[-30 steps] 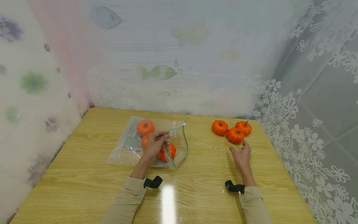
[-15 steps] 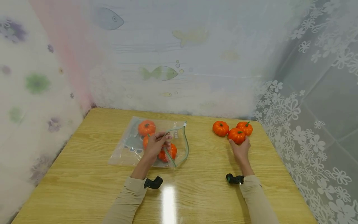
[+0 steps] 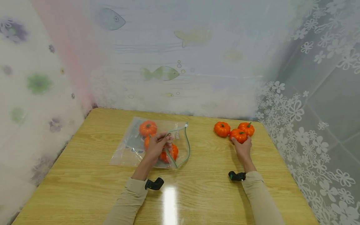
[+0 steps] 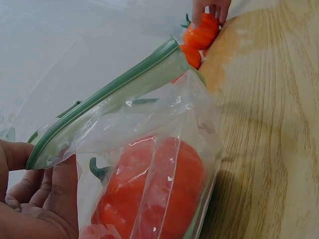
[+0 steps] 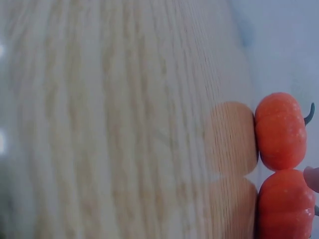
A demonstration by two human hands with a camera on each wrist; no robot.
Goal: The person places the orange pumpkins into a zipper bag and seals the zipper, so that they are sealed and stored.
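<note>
Taking the clear zip bag (image 3: 119,158) as our landmark, we find the gripped pumpkin (image 3: 237,135) well to its right, with our right hand (image 3: 243,148) holding it from the near side, thumb and fingers on opposite flanks; whether it is off the table (image 3: 205,190) we cannot tell. Our left hand (image 3: 155,146) pinches the bag near its green zip edge (image 3: 189,147), and the mouth gapes toward the right. By its gloss, we would judge the pumpkin light, stiff and rather slick, so the ribbed flanks at its widest offer us a safer hold than the thin stem, which might snap or twist. The bag looks limp and slippery; we would trust a pinch on the zip edge over one on the loose film, which could fold across the opening. Crowding the gripped pumpkin are a second loose pumpkin (image 3: 222,129) on the side toward the bag and a third loose pumpkin (image 3: 248,127) behind, farther from the bag; we could nudge either. Within the bag we see a far pumpkin (image 3: 147,128), a middle pumpkin (image 3: 147,141) partly under our left hand, and a near pumpkin (image 3: 172,153) close inside the mouth, likely the main obstruction there. Beyond the bag hangs a fish-patterned curtain (image 3: 213,93).
</note>
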